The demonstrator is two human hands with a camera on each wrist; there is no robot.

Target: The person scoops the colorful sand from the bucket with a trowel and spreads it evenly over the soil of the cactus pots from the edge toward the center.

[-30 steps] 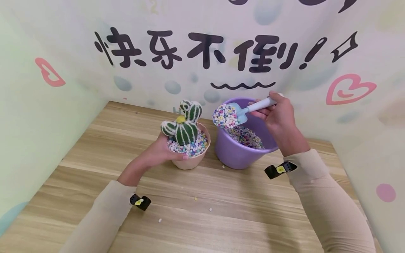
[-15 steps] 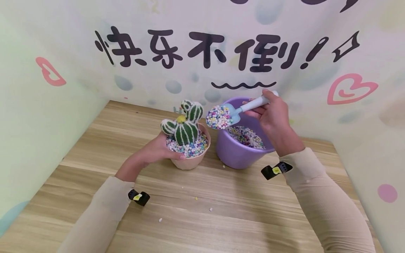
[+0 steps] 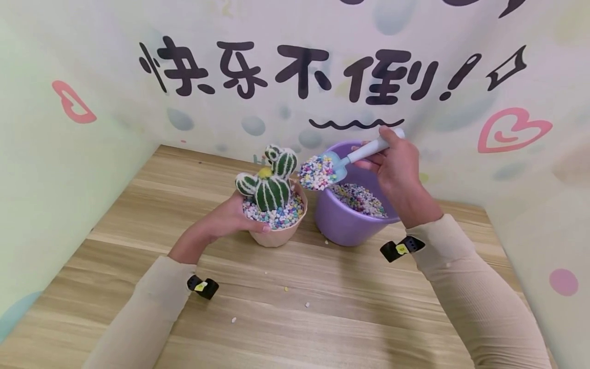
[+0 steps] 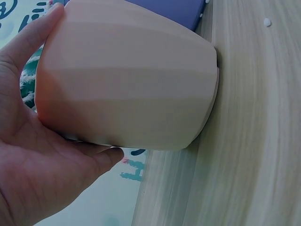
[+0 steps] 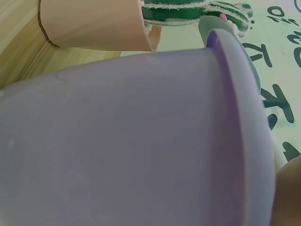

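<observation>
My left hand (image 3: 227,219) grips the left side of a pale pink flowerpot (image 3: 273,238), thumb along its front near the rim. In the pot stands a green cactus (image 3: 271,192) with white fuzzy ribs and a yellow tuft, set in multicoloured pebbles (image 3: 281,216). My right hand (image 3: 400,163) holds the pale handle of a light blue hand shovel (image 3: 340,166), its scoop heaped with pebbles. That scoop hangs over the left rim of a purple bucket (image 3: 343,225), close to the cactus. In the left wrist view the pot's wall (image 4: 131,80) lies against my palm.
More pebbles (image 3: 359,200) lie inside the bucket. Several stray pebbles (image 3: 286,289) are scattered on the wooden table (image 3: 322,333). A printed cloth wall (image 3: 258,102) rises right behind the pot and bucket, with a pale green wall (image 3: 55,169) at left.
The loaded shovel has moved left from above the bucket towards the pot, then nearly stopped. My left hand keeps its grip on the pot, which stays in place.
</observation>
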